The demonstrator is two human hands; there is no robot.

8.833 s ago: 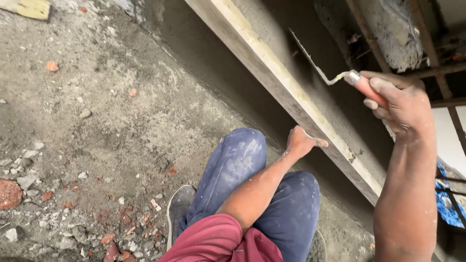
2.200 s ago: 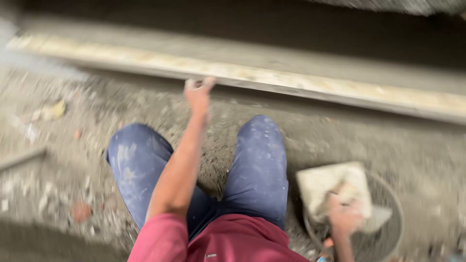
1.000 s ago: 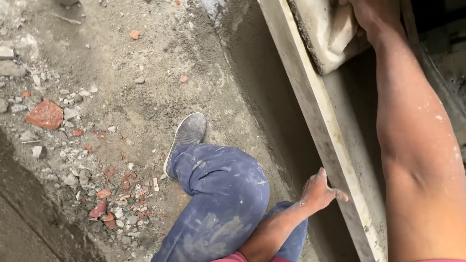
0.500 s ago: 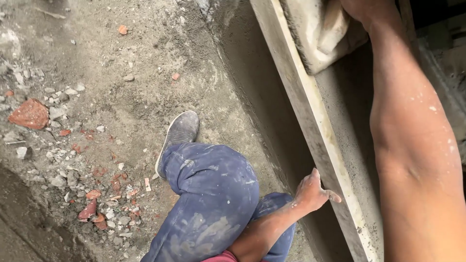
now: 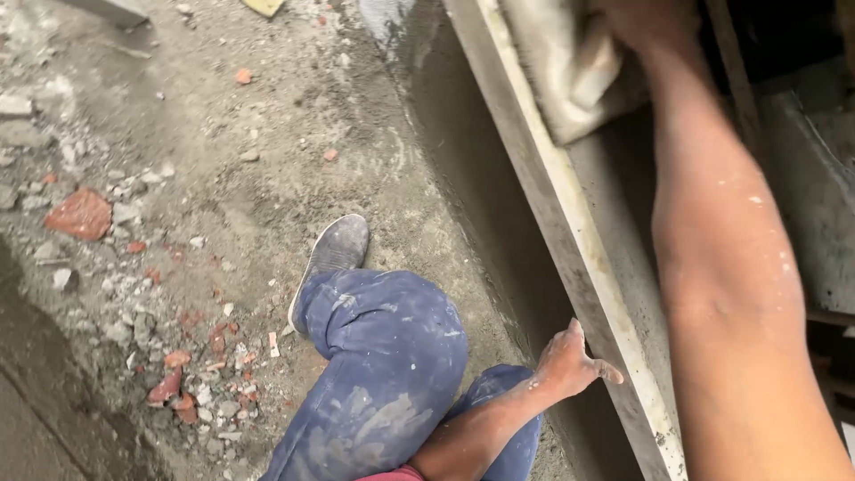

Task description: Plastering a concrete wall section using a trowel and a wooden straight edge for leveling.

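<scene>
My right hand [image 5: 648, 25] is at the top of the view, shut on a pale, mortar-smeared block [image 5: 559, 69] that it holds against the grey wall face just behind a long pale ledge [image 5: 557, 178]. Its forearm fills the right side of the picture. My left hand [image 5: 570, 363] rests lower down against the edge of the same ledge, fingers apart, holding nothing. I am squatting; my knee in dusty blue trousers [image 5: 392, 356] and a grey shoe [image 5: 334, 249] sit just left of the ledge.
The rough cement floor on the left is strewn with red brick pieces [image 5: 82, 214] and grey rubble [image 5: 191, 396]. A dark gap runs along the foot of the ledge. Grey formwork or wall surfaces [image 5: 815, 196] stand at the right.
Earlier my right hand held a trowel, then took the pale block from a round pan. In the last second block and hands have barely moved; the view has shifted slightly.
</scene>
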